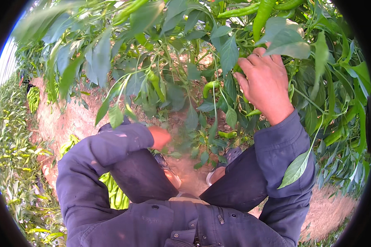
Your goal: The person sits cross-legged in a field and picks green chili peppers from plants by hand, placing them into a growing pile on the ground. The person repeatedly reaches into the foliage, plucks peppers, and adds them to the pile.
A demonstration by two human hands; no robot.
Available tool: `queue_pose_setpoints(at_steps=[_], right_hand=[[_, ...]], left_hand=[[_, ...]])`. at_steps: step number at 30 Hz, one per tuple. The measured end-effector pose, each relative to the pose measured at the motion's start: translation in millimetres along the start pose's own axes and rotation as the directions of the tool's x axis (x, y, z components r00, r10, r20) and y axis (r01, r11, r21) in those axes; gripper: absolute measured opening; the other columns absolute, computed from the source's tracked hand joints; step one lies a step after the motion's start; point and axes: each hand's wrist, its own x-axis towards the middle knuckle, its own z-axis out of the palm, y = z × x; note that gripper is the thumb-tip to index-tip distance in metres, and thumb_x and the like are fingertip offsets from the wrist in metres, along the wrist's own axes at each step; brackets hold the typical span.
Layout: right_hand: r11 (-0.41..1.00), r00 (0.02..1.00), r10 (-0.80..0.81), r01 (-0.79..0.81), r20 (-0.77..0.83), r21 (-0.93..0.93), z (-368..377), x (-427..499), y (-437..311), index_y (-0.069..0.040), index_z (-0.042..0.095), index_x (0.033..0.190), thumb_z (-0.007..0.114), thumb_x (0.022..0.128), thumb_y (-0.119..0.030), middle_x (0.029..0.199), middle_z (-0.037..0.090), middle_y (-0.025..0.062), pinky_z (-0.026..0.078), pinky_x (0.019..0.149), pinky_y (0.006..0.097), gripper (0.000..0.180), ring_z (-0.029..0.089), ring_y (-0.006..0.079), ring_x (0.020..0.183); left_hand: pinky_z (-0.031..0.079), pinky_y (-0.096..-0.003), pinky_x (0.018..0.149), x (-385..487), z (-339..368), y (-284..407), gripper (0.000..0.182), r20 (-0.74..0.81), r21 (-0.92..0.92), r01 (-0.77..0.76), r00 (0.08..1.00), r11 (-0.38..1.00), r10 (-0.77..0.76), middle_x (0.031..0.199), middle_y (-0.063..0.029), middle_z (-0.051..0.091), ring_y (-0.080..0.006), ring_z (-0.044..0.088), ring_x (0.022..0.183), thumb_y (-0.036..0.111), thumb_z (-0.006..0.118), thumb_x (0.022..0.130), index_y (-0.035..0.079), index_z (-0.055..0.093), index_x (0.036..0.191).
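Note:
My right hand (pixel 264 81) reaches into the pepper plants at the upper right, its fingers curled around something green among the leaves; leaves partly cover the fingertips. Long green peppers (pixel 263 18) hang just above it. A small curved green pepper (pixel 211 88) hangs to its left. My left hand (pixel 160 137) is blurred, low in front of my left knee, and its fingers cannot be made out. Nearer the middle, another green pepper (pixel 155 83) hangs on a stem above the left hand.
Picked green peppers (pixel 116 193) lie in a heap beside my left thigh, with another heap (pixel 69 144) farther left. A more distant pile of peppers (pixel 33 99) lies along the bare soil path (pixel 71 119). Pepper foliage (pixel 337 92) crowds the right side. My shoes stand below the plants.

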Motion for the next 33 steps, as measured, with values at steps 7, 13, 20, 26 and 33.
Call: queue_pose_setpoints(at_steps=[7, 13, 20, 26, 33], right_hand=[[0.987, 0.987, -0.151, 0.148, -0.051, -0.060, -2, 8, 3, -0.009, 0.080, 0.099, 0.085, 0.085, -0.025, 0.095, 0.075, 0.0081, 0.043, 0.123, 0.0518, 0.022, 0.070, 0.0288, 0.103], [0.991, 0.991, -0.118, 0.114, -0.068, -0.065, -2, 12, -4, -0.009, 0.080, 0.097, 0.086, 0.085, -0.024, 0.088, 0.073, 0.0078, 0.039, 0.129, 0.0518, 0.021, 0.069, 0.0283, 0.103], [0.982, 0.984, -0.175, 0.172, -0.039, -0.073, -2, 11, -2, -0.009, 0.081, 0.095, 0.086, 0.085, -0.025, 0.087, 0.073, 0.0076, 0.041, 0.126, 0.0525, 0.020, 0.068, 0.0292, 0.103], [0.987, 0.989, -0.144, 0.141, -0.042, -0.071, -1, 10, -3, -0.009, 0.080, 0.093, 0.086, 0.084, -0.024, 0.086, 0.073, 0.0074, 0.040, 0.127, 0.0518, 0.019, 0.068, 0.0290, 0.103], [0.984, 0.985, -0.166, 0.163, -0.054, -0.065, -6, 4, 6, -0.009, 0.079, 0.092, 0.088, 0.082, -0.026, 0.086, 0.073, 0.0072, 0.045, 0.122, 0.0504, 0.022, 0.068, 0.0283, 0.103]], left_hand=[[0.061, -0.0539, 0.083, 14, -44, 16, 0.030, -0.579, 0.040, -0.132, 0.805, 0.990, 0.131, 0.100, -0.0256, 0.076, -0.0485, 0.074, 0.097, 0.016, 0.069, 0.092, 0.001, 0.071, 0.118], [0.054, -0.0518, 0.106, 38, -176, -51, 0.048, -0.991, 0.108, 0.256, -0.046, 0.961, 0.123, 0.137, -0.0271, 0.066, -0.0449, 0.062, 0.132, 0.008, 0.067, 0.090, -0.003, 0.066, 0.137], [0.054, -0.0354, 0.091, 41, -224, -107, 0.013, -0.786, 0.612, 0.542, 0.502, 0.576, 0.361, 0.116, -0.0019, 0.067, -0.0226, 0.062, 0.114, 0.021, 0.071, 0.089, 0.013, 0.081, 0.093], [0.054, -0.0440, 0.075, 79, -222, -140, 0.013, -0.804, -0.478, -0.215, 0.497, 0.852, -0.326, 0.101, -0.0112, 0.068, -0.0322, 0.067, 0.094, 0.015, 0.070, 0.091, 0.006, 0.077, 0.084], [0.057, -0.0489, 0.086, 93, -165, -84, 0.017, -0.849, -0.497, -0.164, -0.108, 0.852, -0.516, 0.107, -0.0235, 0.072, -0.0425, 0.072, 0.094, 0.011, 0.073, 0.095, -0.001, 0.082, 0.103]])
